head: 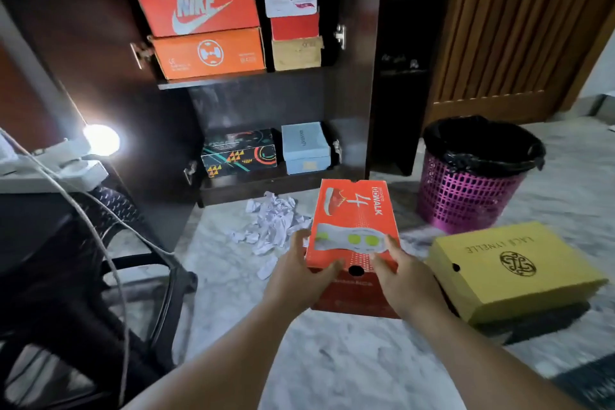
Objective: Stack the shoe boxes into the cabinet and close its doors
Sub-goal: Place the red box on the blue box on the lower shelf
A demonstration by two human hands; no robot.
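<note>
I hold an orange-red shoe box (352, 220) marked "GOWALK 4" in front of me above the floor. My left hand (299, 273) grips its near left corner and my right hand (402, 273) its near right corner. A yellow shoe box (512, 273) lies on the floor to the right. The dark cabinet (346, 103) stands open ahead. Its upper shelf carries an orange Nike box (199, 10), another orange box (209, 53) and smaller boxes (294, 33). On the bottom shelf sit a black patterned box (238, 153) and a light blue box (305, 147).
Crumpled white paper (269, 226) lies on the marble floor before the cabinet. A pink bin with a black liner (472, 190) stands at the right. A black chair (83, 276), a cable and a bright lamp (101, 140) fill the left. A wooden door (519, 27) is behind the bin.
</note>
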